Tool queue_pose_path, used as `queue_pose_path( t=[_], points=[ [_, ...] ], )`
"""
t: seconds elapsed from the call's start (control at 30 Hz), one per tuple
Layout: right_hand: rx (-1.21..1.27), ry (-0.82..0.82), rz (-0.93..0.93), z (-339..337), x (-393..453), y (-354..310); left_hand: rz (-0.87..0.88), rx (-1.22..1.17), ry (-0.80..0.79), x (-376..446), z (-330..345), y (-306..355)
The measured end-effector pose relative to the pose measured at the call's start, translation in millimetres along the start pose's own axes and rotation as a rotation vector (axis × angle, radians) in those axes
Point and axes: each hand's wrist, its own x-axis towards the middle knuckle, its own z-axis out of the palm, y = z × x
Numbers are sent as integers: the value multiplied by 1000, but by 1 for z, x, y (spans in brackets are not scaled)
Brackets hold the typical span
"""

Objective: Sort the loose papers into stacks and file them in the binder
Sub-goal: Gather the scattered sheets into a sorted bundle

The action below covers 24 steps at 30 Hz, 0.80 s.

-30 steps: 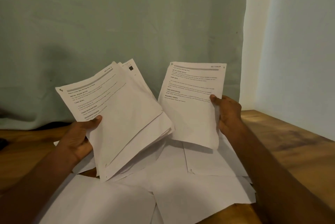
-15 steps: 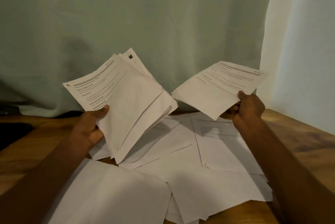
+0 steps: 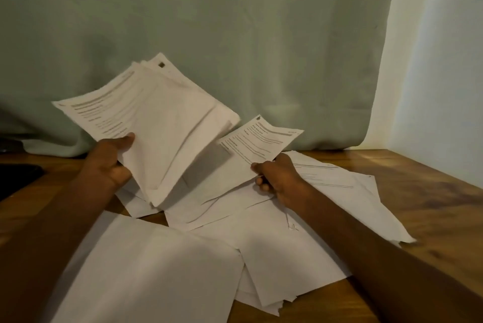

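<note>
While the left hand (image 3: pixel 108 163) is gripping a stack of papers (image 3: pixel 156 126), thumb on top, the right hand (image 3: pixel 278 179) is pinching a single sheet (image 3: pixel 257 143) just beside it, above loose papers (image 3: pixel 274 244) lying below the fingers on the worktop (image 3: pixel 431 205).

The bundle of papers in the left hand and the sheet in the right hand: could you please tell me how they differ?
The bundle is several fanned sheets; the sheet looks single. The bundle is raised and tilted steeply, while the sheet sits lower, close over the loose papers on the table. The left hand grips the bundle by its lower left edge; the right hand pinches the sheet at its near edge. Both are white printed pages, print facing up.
</note>
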Motion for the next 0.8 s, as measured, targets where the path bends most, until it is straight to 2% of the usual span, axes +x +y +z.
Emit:
queue_pose_path(
  t=[0.1,0.17,0.23,0.33,0.4,0.47,0.53,0.6,0.63,0.67,0.73,0.8],
  points=[
    [-41,9,6,4,3,5,22,-40,66,1,-33,-1],
    [-79,1,-14,4,4,7,7,33,90,4,-50,-4],
    [-101,-84,-44,5,2,7,-10,97,52,-18,-28,-2],
    [-153,-308,-22,2,-5,0,6,77,-56,-36,16,-5],
    [-348,-418,-6,-6,-10,-10,4,74,-73,-30,39,-14],
    [-558,-410,-13,-20,-12,-24,18,97,-85,-17,43,-23],
    [-645,-233,-72,-44,-1,-31,2,150,-97,-14,41,-29],
    [-810,162,-190,-76,17,-25,-14,199,-95,-17,43,-35],
    [-967,344,-197,-91,22,-19,-17,203,-90,-17,42,-38],
    [-1112,444,-132,-103,23,-13,-9,225,-73,-16,41,-40],
    [-1229,456,94,-117,22,-2,2,230,-76,-12,37,-43],
    [-1208,434,216,-125,23,3,-7,216,-90,-13,40,-43]
  ],
)
